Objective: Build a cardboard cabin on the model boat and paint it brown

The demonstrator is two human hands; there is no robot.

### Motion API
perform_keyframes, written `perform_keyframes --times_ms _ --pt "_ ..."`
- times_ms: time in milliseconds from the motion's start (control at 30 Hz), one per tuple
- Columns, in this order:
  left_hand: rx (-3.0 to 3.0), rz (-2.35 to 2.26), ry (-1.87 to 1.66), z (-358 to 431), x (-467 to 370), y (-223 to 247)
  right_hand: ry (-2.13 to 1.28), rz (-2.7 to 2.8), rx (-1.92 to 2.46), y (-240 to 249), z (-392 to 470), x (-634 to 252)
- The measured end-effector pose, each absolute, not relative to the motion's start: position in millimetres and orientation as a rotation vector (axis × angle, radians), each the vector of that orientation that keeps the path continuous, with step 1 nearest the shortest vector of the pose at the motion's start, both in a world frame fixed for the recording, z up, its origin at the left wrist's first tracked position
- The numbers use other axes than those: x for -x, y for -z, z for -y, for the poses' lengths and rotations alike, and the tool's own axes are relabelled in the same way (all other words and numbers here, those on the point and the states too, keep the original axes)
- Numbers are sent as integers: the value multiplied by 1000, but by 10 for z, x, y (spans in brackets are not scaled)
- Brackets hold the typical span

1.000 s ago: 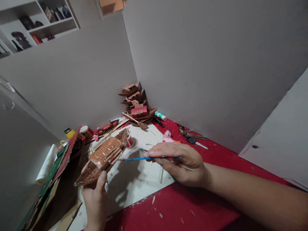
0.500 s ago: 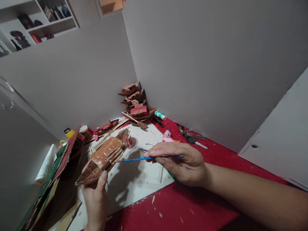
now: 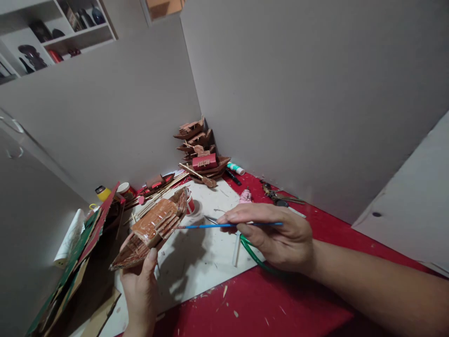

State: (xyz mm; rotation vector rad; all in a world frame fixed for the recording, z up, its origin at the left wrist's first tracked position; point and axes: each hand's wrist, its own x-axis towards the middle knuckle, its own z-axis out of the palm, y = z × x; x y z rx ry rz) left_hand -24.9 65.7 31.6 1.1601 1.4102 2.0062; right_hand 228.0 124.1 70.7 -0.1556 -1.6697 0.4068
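My left hand (image 3: 140, 285) grips a brown model boat (image 3: 156, 222) from below, its thumb on the near side of the hull. The boat is tilted, and its roof has a wet-looking shine. A thin blue paintbrush (image 3: 203, 226) is pinched in my right hand (image 3: 273, 236), lying nearly level. Its brown-stained tip is at the boat's right side; whether it touches cannot be made out. Behind the boat stands a red and white paper cup (image 3: 190, 204), partly hidden. Green-handled scissors (image 3: 250, 250) lie under my right hand, their blades partly covered.
Several finished-looking model boats (image 3: 205, 161) are stacked in the corner. Cardboard sheets (image 3: 84, 248) lean at the left beside a paper roll (image 3: 69, 238). A white board (image 3: 210, 267) covers part of the red tabletop (image 3: 280, 304), with wood scraps about. A glue bottle (image 3: 245, 196) stands beyond my right hand.
My right hand has moved a little to the right, drawing the brush tip slightly right and up. The scissors' green handle shows more. My left hand still holds the boat.
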Motion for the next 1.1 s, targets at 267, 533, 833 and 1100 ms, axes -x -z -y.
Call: perform_keyframes --times_ms 267,533,833,1100 --pt "-1171 -1474 -2029 -655 272 -311 -389 1755 61 -661 -1283 -2224" --pt "-1045 -1322 -2179 -692 267 -450 -372 1545 448 -717 -1466 -2304" --pt "-1113 -1410 -2161 -727 346 -432 -404 2046 875 -1043 -2048 -1862" --pt "-1052 -1423 -2247 -772 435 -417 -499 2286 911 -941 -2416 -1369"
